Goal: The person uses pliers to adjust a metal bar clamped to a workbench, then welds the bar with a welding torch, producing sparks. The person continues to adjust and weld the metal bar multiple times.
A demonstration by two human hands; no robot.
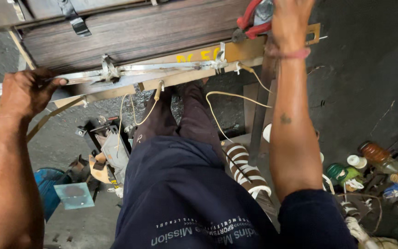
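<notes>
My left hand (26,92) grips the left end of a long thin metal strip (152,70) that runs along the edge of a wooden panel (134,32). My right hand (291,18) reaches up to the right end of the yellowish wooden bar (236,50) and is closed on red-handled pliers (252,20) there. Small metal clamps (109,69) sit on the strip. Thin pale wires (236,94) hang from the bar over my legs.
Below are my dark shorts and legs. A striped wrapped pole (247,168) leans at the right. Bottles and cans (374,159) clutter the dark floor at the right. Scrap metal parts (109,147), a blue bucket (46,184) and a glass square (74,195) lie at the left.
</notes>
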